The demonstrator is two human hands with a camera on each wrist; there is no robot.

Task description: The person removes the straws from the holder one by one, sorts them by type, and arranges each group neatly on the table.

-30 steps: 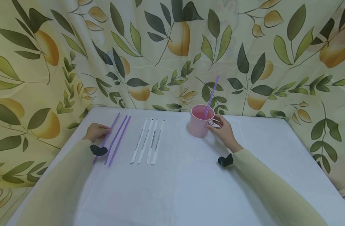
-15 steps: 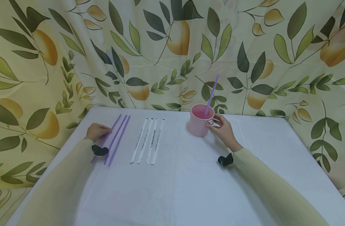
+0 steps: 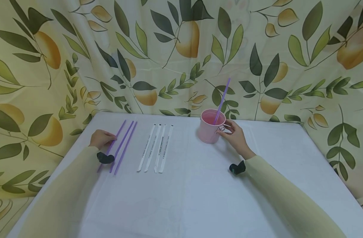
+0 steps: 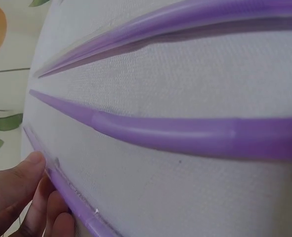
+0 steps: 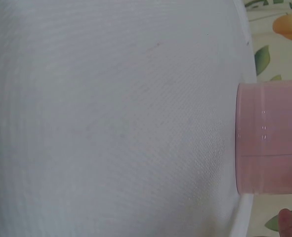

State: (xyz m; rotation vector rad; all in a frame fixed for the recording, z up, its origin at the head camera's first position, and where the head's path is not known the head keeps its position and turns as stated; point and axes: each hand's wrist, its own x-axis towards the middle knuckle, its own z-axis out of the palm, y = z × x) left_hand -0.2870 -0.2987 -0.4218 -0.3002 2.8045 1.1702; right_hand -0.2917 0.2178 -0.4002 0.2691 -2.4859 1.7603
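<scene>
At the left, my left hand (image 3: 101, 138) pinches the leftmost of three purple straws between thumb and fingers. In the left wrist view the thumb and fingertips meet on that straw (image 4: 69, 195), which lies along the white cloth. The other two, a middle straw (image 4: 175, 136) and a right straw (image 3: 126, 147), lie beside it, untouched. My right hand (image 3: 235, 137) holds the handle of a pink cup (image 3: 209, 132) standing near the table's back edge. Another purple straw (image 3: 222, 99) leans upright in the cup. The right wrist view shows the cup's lower wall and only fingertips (image 5: 286, 222).
Several white paper-wrapped straws (image 3: 155, 148) lie side by side between the purple straws and the cup. White cloth covers the table (image 3: 199, 198). A fruit-patterned curtain (image 3: 175, 72) hangs right behind the back edge. Dark wrist cameras sit by both cuffs.
The left straw's near end shifts very slightly under my left hand. My right hand and the cup stay in place, apart from a small tilt of the head view.
</scene>
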